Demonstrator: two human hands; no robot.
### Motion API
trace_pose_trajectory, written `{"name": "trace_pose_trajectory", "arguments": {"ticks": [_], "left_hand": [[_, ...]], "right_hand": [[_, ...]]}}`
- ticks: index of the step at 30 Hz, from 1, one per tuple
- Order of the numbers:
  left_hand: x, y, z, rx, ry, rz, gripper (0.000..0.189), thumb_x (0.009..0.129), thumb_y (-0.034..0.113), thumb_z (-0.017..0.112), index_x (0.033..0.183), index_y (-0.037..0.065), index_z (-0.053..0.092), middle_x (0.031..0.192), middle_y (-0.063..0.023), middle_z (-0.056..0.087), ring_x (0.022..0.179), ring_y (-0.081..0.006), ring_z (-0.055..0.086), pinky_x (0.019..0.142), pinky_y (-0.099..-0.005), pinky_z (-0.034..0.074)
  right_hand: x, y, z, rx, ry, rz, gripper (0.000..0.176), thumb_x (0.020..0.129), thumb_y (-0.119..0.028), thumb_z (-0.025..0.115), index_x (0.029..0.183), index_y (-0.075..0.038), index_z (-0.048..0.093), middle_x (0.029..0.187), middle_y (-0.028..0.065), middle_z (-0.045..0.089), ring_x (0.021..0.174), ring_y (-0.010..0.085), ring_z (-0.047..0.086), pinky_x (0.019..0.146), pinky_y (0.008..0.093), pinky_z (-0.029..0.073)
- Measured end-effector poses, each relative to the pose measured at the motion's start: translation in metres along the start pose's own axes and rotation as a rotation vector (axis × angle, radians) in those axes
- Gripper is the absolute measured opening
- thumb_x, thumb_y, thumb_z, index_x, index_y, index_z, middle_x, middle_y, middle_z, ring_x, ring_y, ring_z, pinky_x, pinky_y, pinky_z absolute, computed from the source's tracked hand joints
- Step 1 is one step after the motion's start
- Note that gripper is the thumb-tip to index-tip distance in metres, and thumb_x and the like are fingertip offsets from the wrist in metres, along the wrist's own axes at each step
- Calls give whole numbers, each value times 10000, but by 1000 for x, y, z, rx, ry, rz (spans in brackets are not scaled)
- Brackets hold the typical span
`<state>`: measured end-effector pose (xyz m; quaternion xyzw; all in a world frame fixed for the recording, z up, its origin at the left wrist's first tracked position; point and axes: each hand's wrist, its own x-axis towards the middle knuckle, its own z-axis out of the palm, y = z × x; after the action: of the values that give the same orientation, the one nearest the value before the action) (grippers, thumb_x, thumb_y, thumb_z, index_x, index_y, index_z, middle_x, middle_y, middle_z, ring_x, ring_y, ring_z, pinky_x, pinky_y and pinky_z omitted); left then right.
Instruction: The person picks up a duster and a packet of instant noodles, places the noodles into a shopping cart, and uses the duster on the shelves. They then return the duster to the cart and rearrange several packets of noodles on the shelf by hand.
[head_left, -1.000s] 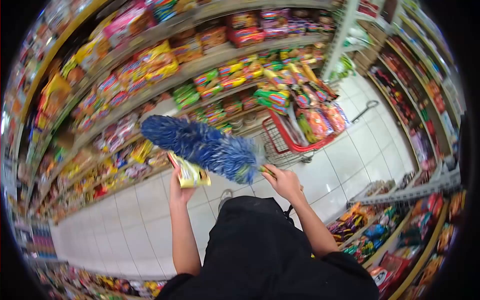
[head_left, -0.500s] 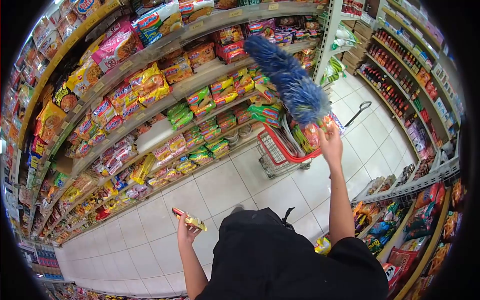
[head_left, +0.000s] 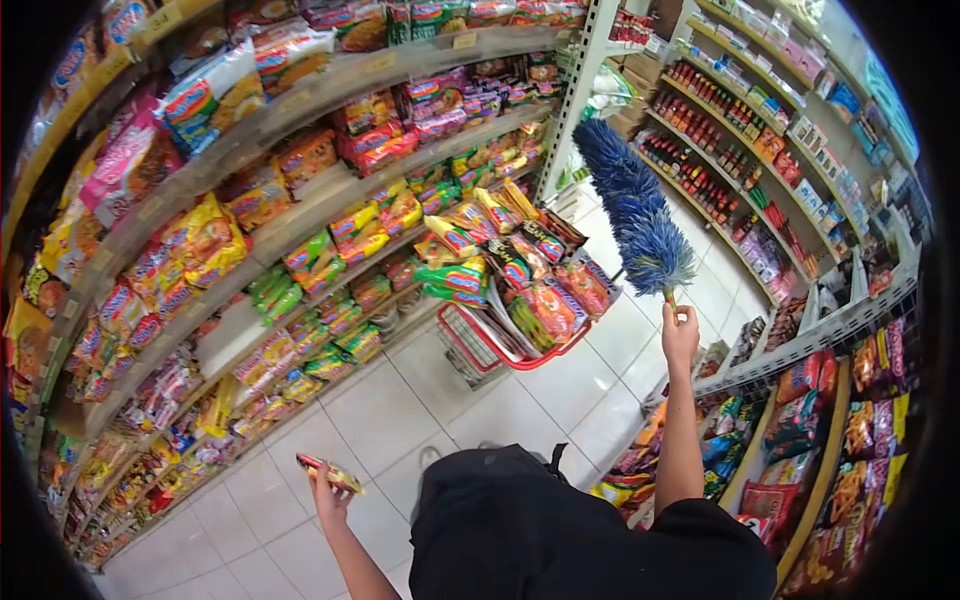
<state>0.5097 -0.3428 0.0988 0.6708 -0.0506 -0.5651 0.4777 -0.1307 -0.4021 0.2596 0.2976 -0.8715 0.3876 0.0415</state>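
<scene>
Facing long noodle shelves (head_left: 240, 338), the biggest thing in view; they run from beyond the left hand (head_left: 330, 502) to ahead of the right hand (head_left: 680, 338), packed in tiers. A bottle rack (head_left: 700, 110) stands past the right hand, farther out; snack shelves (head_left: 838, 425) lie outside the right forearm. Floor (head_left: 340, 435) under both hands: pale square tiles, glossy where light catches.

Red-rimmed trolley (head_left: 530, 364) sits ahead, between the hands, nearer the right. Noodle packs (head_left: 545, 312) heap above its rim, some leaning towards the shelves.

Blue fluffy duster (head_left: 640, 215) rises up and away from the right hand, tilted slightly left, with the bottle rack behind it. Contact with goods: none that I can make out; depth hard to judge. Right-hand fingers and thumb pinch its short handle (head_left: 670, 296).

Step in hand, my reading: carrying duster and packet at once, one per hand, arms spread. Moving the duster calls for a firm handle grip and room for its head to pass the heaped trolley.

Smallest item: a flat packet (head_left: 338, 477), red-edged with a yellowish face, pinched between left thumb and fingers, low, clear of the shelves. Looks soft, so a light squeeze suits. Print too small to read.
</scene>
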Motion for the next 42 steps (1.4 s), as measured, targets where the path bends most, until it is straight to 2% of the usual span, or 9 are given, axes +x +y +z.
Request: {"name": "trace_pose_trajectory", "arguments": {"ticks": [3, 9, 16, 24, 30, 34, 36, 39, 42], "left_hand": [[0, -9, 30, -10, -10, -12, 686, 753, 440, 639, 1301, 216, 292, 1308, -76, 338, 1122, -352, 408, 895, -576, 367], [-29, -48, 110, -101, 124, 14, 730, 739, 456, 656, 1323, 227, 282, 1323, -108, 319, 1131, -348, 398, 904, -559, 368], [-115, -61, 213, -223, 162, 103, 717, 758, 403, 668, 1323, 198, 276, 1258, -112, 350, 1144, -316, 398, 898, -529, 379], [-208, -57, 255, 32, 283, 269, 673, 843, 215, 583, 1393, 181, 197, 1246, -106, 434, 1103, -260, 478, 855, -477, 441], [-232, -38, 299, -530, -180, 415, 729, 804, 421, 527, 1402, 124, 233, 1372, -190, 333, 1167, -337, 440, 913, -500, 412], [-222, -25, 351, -713, -713, 103, 779, 804, 443, 551, 1414, 111, 198, 1374, -205, 328, 1218, -311, 414, 1015, -474, 331], [-209, -37, 382, -352, -340, 277, 799, 770, 379, 640, 1399, 94, 238, 1350, -181, 357, 1200, -289, 434, 992, -448, 358], [-260, -1, 477, 429, -346, 857, 809, 693, 286, 734, 1364, 104, 321, 1325, -150, 382, 1182, -309, 438, 977, -431, 367], [-271, -10, 542, 1128, -166, 1150, 853, 597, 286, 784, 1334, 132, 383, 1318, -137, 386, 1199, -310, 407, 997, -460, 322]], "right_hand": [[31, 30, 4, -72, -65, 40, 335, 794, -404, 594, 853, -77, 555, 651, 165, 611, 636, 355, 598, 596, 428, 437], [87, 102, 86, 24, -230, -59, 247, 784, -287, 629, 860, -62, 562, 629, 154, 595, 580, 285, 590, 557, 374, 442], [98, 157, 211, 235, -595, -185, 203, 818, -183, 613, 923, -39, 517, 656, 178, 605, 614, 336, 604, 578, 406, 457], [98, 211, 257, -54, -728, 36, 290, 793, -230, 630, 960, -14, 533, 806, 197, 628, 777, 356, 610, 704, 420, 465], [116, 202, 240, 73, -550, -126, 327, 773, -223, 639, 993, 0, 546, 916, 188, 604, 855, 302, 591, 762, 374, 462], [129, 113, 144, 441, -601, -127, 181, 867, -129, 551, 991, 2, 547, 861, 106, 589, 779, 186, 565, 695, 291, 456], [136, 74, 114, 663, -746, -69, 167, 895, -142, 533, 990, -5, 546, 850, 72, 580, 762, 121, 544, 652, 260, 446], [151, 9, 84, 783, -1188, -103, 169, 895, -150, 537, 1010, -25, 532, 848, 59, 575, 756, 103, 544, 642, 239, 441], [175, -45, 79, 930, -1710, 77, 245, 897, -184, 541, 1086, -37, 487, 902, 67, 607, 813, 111, 582, 694, 225, 462]]}}
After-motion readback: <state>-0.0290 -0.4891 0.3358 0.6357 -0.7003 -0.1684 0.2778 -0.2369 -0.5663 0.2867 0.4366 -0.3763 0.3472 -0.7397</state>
